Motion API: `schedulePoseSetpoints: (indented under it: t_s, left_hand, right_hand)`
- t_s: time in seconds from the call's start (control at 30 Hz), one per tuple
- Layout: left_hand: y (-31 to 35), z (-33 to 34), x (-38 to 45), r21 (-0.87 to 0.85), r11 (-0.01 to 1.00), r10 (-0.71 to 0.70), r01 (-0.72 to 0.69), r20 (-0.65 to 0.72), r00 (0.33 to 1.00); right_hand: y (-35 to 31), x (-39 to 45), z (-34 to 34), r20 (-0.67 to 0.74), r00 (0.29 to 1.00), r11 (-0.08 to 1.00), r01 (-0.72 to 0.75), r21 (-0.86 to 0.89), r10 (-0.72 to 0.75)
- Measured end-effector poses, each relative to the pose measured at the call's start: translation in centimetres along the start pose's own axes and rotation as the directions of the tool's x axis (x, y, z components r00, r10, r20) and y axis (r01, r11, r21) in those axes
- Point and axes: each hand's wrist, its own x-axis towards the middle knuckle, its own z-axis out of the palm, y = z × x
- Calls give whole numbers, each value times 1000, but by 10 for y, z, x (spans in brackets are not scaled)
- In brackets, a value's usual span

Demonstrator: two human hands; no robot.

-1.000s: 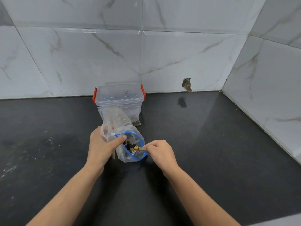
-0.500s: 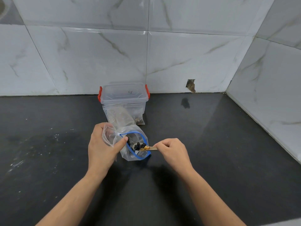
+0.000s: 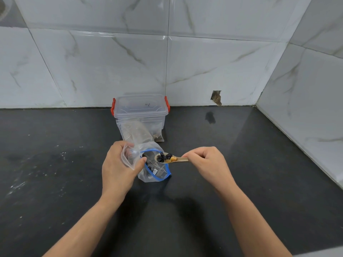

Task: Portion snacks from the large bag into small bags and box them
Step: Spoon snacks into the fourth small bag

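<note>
Taking the large bag [image 3: 155, 168] with the blue zip rim as the landmark: it stands on the dark countertop [image 3: 241, 164] with its mouth open and facing up toward the person, so the spoon can reach in.

At its left edge, the left hand [image 3: 118, 166] has its thumb hooked over the blue rim and its fingers curled round a small clear bag [image 3: 128, 156], pinching both together. That grip looks meant to keep the large bag's mouth open while holding the small one ready beside it, so a spoonful has only a short way to travel.

To the bag's right, the right hand [image 3: 207, 164] is closed in a pinch on the handle of a small wooden spoon [image 3: 170, 159]. The bowl sits level over the bag's mouth, loaded with dark and tan snacks [image 3: 165, 158], so nothing rolls off.

Just behind the bag lie what seem to be filled clear bags [image 3: 139, 133], leaning against the box [image 3: 140, 110]. This clear tub with orange latches stands near the tiled wall [image 3: 130, 62], out of the way, waiting to take the portions.
</note>
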Motion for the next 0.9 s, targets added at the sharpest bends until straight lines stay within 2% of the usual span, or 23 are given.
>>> schedulePoseSetpoints:
  t_s: [0.13, 0.3, 0.43, 0.63, 0.7, 0.77, 0.9]
  left_hand:
    - [12, 4, -3, 28, 999, 30, -31, 32, 999]
    - [15, 7, -3, 26, 1000, -4, 3, 52, 999]
    - [13, 6, -3, 37, 999, -35, 33, 52, 998]
    - [13, 5, -3, 64, 997, -40, 36, 54, 998]
    - [14, 7, -3, 71, 997, -34, 30, 65, 997]
    - [15, 9, -4, 69, 997, -26, 21, 77, 997]
    - [20, 12, -8, 2, 1000, 5, -6, 90, 996]
  right_hand:
    - [-29, -6, -10, 46, 994, 995, 96, 17, -96]
    - [-49, -11, -10, 75, 978, 978, 200, -59, -195]
    - [-50, -8, -8, 69, 981, 979, 189, -80, -183]
    - [-53, -9, -12, 81, 985, 988, 155, -22, -153]
    - [-56, -10, -12, 98, 978, 978, 193, -74, -186]
    - [-60, -11, -9, 106, 966, 946, 253, -202, -235]
    - [-74, -17, 4, 164, 914, 796, 405, -450, -371]
